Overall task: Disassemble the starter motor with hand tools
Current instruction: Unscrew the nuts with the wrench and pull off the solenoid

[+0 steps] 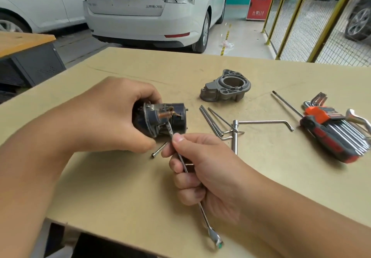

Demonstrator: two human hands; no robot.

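**At the desk's near edge: prying into the motor with a wrench tip**

Just above the desk (pixel 120 177), I hold the starter motor (pixel 160 118) on its side in my left hand (pixel 104 117), fingers curled round the dark body, its open end with the copper parts turned toward me. My right hand (pixel 202 169) has a closed grip round the shank of a slim wrench (pixel 202 215), thumb pressed up near the tip, which is wedged in among the brush gear.

The first risk, as I judge it, is a slip. The tip is thin and I am levering toward my own left fingers (pixel 148 143), which lie right beside it. If it jumps off, it could hit them.

Next, the copper pieces look soft. Levering too hard could bend or snap them, or fling a small spring out.

A loose long bolt (pixel 158 149) lies on the desk just under the motor, and my hand could knock it away.

The wrench's ring end (pixel 217 241) hangs past the desk edge, so if I let go carelessly it would fall to the floor.

Farther out lie the grey end housing (pixel 226 86), loose hex keys (pixel 216 123), a T-handle (pixel 235 135) and the orange key holder (pixel 333 135), all well apart from my hands.
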